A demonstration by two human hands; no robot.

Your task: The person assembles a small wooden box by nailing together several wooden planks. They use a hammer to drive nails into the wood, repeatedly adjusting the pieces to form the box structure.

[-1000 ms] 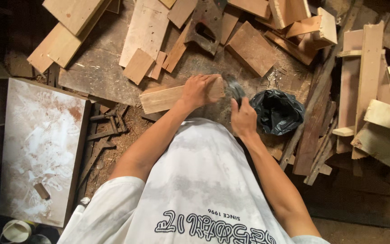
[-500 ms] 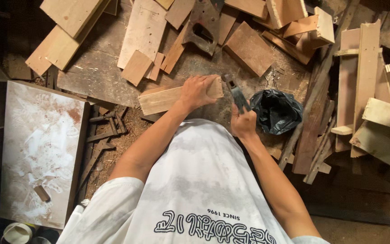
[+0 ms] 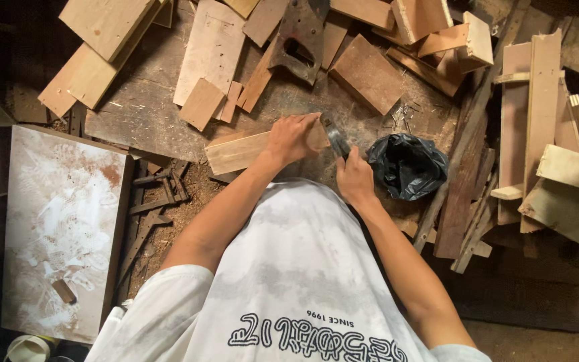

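Left hand (image 3: 291,137): fingers curled over the right end of a pale wooden board (image 3: 244,150), pressing it down onto the dark, worn workbench (image 3: 142,114). Grip is closed on the board; the thumb side is hidden from view.

Right hand (image 3: 354,179): fingers wrapped shut around the handle of a hammer (image 3: 336,139). The dark metal head sits just beside the board's right end, near the left hand's fingertips; whether it touches the wood cannot be told.

Wooden board: lies flat near the bench's front edge, directly ahead of the person's chest. Long axis runs left to right, tilted slightly, the right end raised toward the far side. Left end free and uncovered.

Hammer: handle runs from the right hand up and to the left, head pointing toward the board.

Black plastic bag (image 3: 407,165): crumpled, mouth open, just right of the right hand; contents not visible.

White panel (image 3: 61,228): large, rectangular, smeared with reddish dust, at left below the bench edge, a small wood block lying on it.

Offcuts (image 3: 209,50): many pale and brown flat pieces scattered across the far bench. Dark metal piece with a slot (image 3: 297,39) among them.

Planks and strips (image 3: 537,127): stacked upright and slanted at right.

Shirt (image 3: 289,281): white, with dark lettering along the lower edge.
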